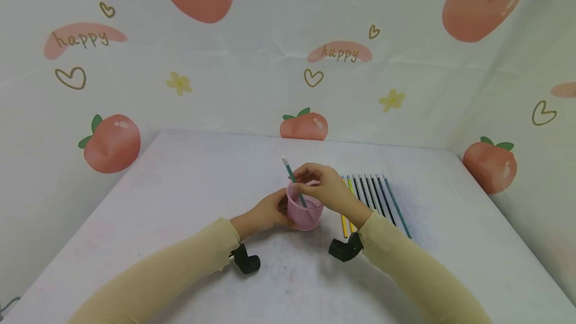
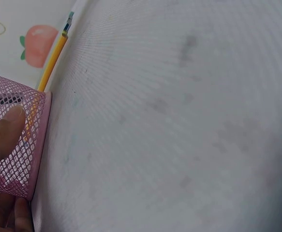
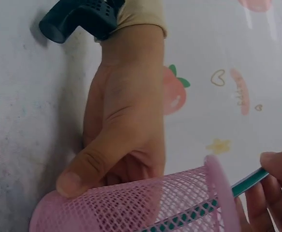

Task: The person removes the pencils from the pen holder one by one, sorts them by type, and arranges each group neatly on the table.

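A pink mesh pencil cup (image 1: 306,220) stands upright on the table. My left hand (image 1: 264,212) grips its side, with the thumb (image 2: 6,133) against the mesh in the left wrist view. Over the cup's rim is my right hand (image 1: 334,191), pinching a green pencil (image 1: 289,169) between thumb and fingers. That pencil leans inside the cup, eraser end up; in the right wrist view its green shaft (image 3: 249,182) shows through the mesh. Whether its lower tip touches the cup's bottom I cannot tell.
Right of the cup lies a row of several pencils: yellow ones (image 1: 344,225) nearest it, dark-striped ones (image 1: 372,191) in the middle, a teal one (image 1: 398,209) at the far right. A white printed cloth (image 1: 252,74) hangs behind the white table (image 1: 202,169).
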The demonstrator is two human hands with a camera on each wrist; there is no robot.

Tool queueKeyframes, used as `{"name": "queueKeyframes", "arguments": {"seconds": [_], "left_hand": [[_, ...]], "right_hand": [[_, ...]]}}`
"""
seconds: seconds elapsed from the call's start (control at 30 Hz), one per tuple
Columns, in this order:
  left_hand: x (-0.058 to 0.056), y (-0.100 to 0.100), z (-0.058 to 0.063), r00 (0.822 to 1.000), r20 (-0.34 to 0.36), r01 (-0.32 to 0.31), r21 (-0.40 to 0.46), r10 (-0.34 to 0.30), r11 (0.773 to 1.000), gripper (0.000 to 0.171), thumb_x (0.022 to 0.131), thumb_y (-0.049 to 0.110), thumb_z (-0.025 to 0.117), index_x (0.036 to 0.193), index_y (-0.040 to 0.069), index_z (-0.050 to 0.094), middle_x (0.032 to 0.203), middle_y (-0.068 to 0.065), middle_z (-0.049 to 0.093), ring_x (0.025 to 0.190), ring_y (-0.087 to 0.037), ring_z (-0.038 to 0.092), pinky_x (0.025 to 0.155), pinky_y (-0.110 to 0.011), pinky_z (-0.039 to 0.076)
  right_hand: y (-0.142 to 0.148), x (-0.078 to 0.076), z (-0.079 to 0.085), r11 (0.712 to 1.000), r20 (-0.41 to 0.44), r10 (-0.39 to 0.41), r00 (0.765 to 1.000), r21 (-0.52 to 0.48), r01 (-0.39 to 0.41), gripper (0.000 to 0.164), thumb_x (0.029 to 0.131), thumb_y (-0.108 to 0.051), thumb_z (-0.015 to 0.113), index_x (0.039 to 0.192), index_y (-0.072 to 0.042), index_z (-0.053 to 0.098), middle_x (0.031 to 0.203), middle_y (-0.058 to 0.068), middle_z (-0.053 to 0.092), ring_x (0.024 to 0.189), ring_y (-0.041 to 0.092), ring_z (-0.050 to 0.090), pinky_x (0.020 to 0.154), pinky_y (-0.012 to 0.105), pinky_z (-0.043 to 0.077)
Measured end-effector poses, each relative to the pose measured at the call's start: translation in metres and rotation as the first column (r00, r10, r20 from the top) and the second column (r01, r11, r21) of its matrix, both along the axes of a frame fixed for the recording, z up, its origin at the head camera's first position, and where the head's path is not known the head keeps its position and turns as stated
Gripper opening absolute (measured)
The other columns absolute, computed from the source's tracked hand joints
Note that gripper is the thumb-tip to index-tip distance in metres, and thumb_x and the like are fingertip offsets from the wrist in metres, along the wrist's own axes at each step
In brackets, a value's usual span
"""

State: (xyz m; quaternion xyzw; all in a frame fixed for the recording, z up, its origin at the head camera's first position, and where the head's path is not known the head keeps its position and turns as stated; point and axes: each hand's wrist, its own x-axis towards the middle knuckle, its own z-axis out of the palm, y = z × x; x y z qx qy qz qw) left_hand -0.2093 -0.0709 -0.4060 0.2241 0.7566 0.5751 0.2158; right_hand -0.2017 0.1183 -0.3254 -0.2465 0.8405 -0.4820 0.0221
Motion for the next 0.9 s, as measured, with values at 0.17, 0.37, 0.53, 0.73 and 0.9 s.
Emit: {"name": "queueKeyframes", "arguments": {"seconds": [0.17,0.37,0.53,0.73,0.9], "left_hand": [[-0.001,0.001,-0.001,1.0,-0.005,-0.017,-0.011,0.017,1.0,0.085,0.073,0.001,0.08,0.145,0.002,0.035,0.144,-0.014,0.048,0.134,-0.03,0.045,0.112,-0.043,0.037],[-0.002,0.002,-0.004,0.999,-0.003,-0.041,-0.026,0.041,0.999,0.086,0.071,0.001,0.081,0.144,0.004,0.037,0.142,-0.012,0.05,0.132,-0.029,0.047,0.112,-0.043,0.037],[-0.004,0.002,-0.006,0.999,-0.011,-0.047,-0.032,0.046,0.998,0.086,0.07,0.001,0.082,0.144,0.005,0.038,0.14,-0.011,0.052,0.13,-0.028,0.049,0.111,-0.043,0.038],[-0.003,0.002,-0.007,0.999,-0.016,-0.042,-0.022,0.041,0.999,0.085,0.069,-0.001,0.081,0.142,0.005,0.04,0.138,-0.012,0.053,0.129,-0.028,0.05,0.111,-0.043,0.039],[-0.003,0.002,-0.007,0.999,-0.008,-0.044,-0.008,0.044,0.999,0.084,0.068,-0.003,0.08,0.142,0.005,0.04,0.138,-0.012,0.053,0.129,-0.027,0.049,0.111,-0.043,0.038]], "right_hand": [[0.006,-0.002,0.006,0.993,-0.03,-0.074,0.997,-0.09,0.071,0.018,0.087,-0.012,0.071,0.103,-0.006,0.067,0.1,0.009,0.071,0.093,0.017,0.066,0.088,0.039,0.054],[0.017,-0.005,0.015,0.966,-0.073,-0.14,0.987,-0.227,0.12,0.019,0.088,-0.011,0.07,0.106,-0.005,0.066,0.103,0.007,0.069,0.092,0.011,0.066,0.085,0.03,0.056],[0.026,-0.007,0.025,0.914,-0.099,-0.174,0.98,-0.387,0.123,0.016,0.088,-0.005,0.069,0.104,-0.005,0.065,0.093,-0.006,0.068,0.086,0.01,0.066,0.083,0.027,0.057],[0.037,-0.007,0.036,0.824,-0.076,-0.222,0.972,-0.547,0.145,0.019,0.089,-0.002,0.067,0.098,-0.018,0.066,0.096,-0.006,0.067,0.082,0.008,0.066,0.08,0.028,0.058],[0.05,-0.008,0.043,0.747,-0.061,-0.252,0.966,-0.647,0.154,0.019,0.088,0.002,0.066,0.095,-0.016,0.067,0.101,-0.002,0.066,0.082,0.008,0.065,0.08,0.029,0.058]]}}
